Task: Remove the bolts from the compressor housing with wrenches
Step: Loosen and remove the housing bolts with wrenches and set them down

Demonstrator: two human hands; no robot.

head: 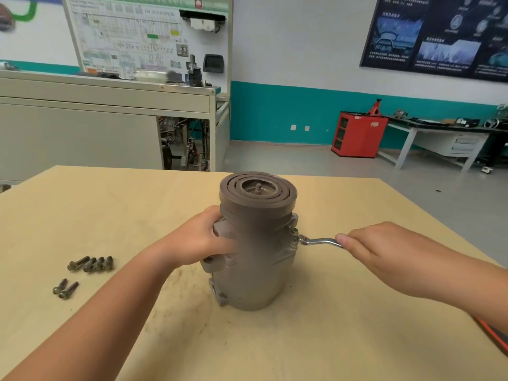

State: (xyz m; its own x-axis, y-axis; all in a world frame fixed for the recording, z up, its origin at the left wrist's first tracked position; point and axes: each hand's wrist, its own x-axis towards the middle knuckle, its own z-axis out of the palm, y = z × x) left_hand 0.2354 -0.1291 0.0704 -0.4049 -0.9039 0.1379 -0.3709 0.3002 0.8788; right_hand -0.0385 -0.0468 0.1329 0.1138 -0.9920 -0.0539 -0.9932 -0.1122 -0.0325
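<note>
A grey-brown compressor housing [257, 259] stands upright on the wooden table [343, 312], pulley end up. My left hand [203, 240] grips its left side at the mounting lugs. My right hand [384, 251] holds the handle of a silver wrench [320, 241]. The wrench head sits on a bolt [294, 237] at the flange on the housing's right side. Several loose bolts [92, 264] lie in a row on the table to the left, and two more bolts [65, 289] lie just below them.
A red-and-black tool handle [494, 336] pokes in at the table's right edge. Beyond the table stand a grey training bench [110, 119], a red cabinet [358, 134] and a workbench [439, 138] against the teal-and-white wall.
</note>
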